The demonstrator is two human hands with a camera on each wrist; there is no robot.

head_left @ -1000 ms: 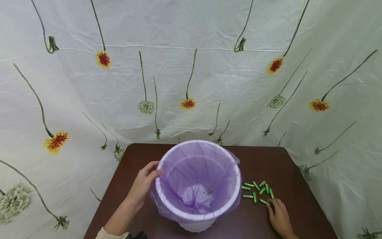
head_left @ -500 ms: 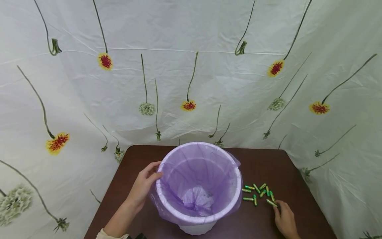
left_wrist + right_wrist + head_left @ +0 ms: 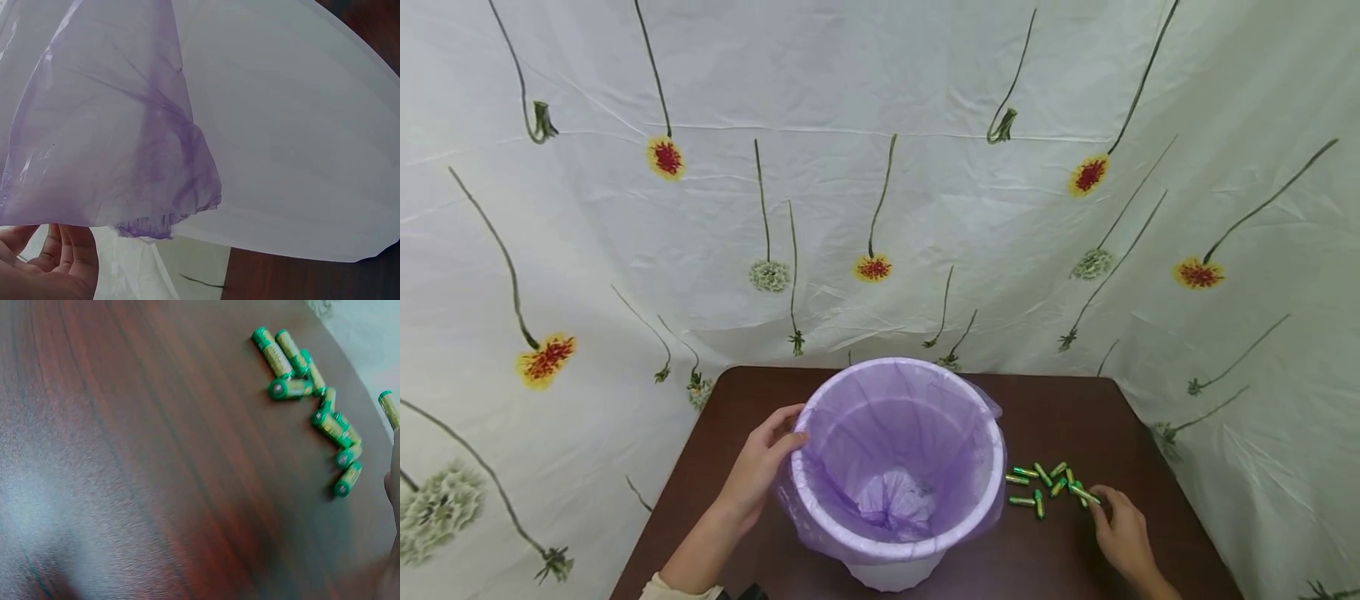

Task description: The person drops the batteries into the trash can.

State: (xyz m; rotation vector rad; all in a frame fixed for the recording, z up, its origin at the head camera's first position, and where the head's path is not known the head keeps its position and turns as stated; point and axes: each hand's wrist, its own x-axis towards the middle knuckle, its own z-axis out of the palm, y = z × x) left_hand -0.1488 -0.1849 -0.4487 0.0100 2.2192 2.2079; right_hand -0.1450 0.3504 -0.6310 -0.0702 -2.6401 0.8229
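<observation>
Up and to the right goes the right hand [image 3: 1123,529], and with it a green-and-gold battery [image 3: 1084,493], which a second ago sat lower and further left, by the bench. That grip is clamped on the battery's near end, thumb and fingertips pinching it. The right wrist view has it at the far right edge, clear of the others, so it looks lifted; I'd call the pick-up made, one out of the pile.

Just left in the head view, nine loose batteries [image 3: 1039,504] lie on the brown bench [image 3: 1045,554], in the lower right of the frame. Further left, lower centre, stands the white waste bin [image 3: 895,575], mouth up, its purple liner [image 3: 902,425] folded over the rim. The left hand [image 3: 756,471] hasn't budged: thumb over that rim, fingers outside, holding on. Behind it all hangs the floral cloth [image 3: 820,183].
</observation>
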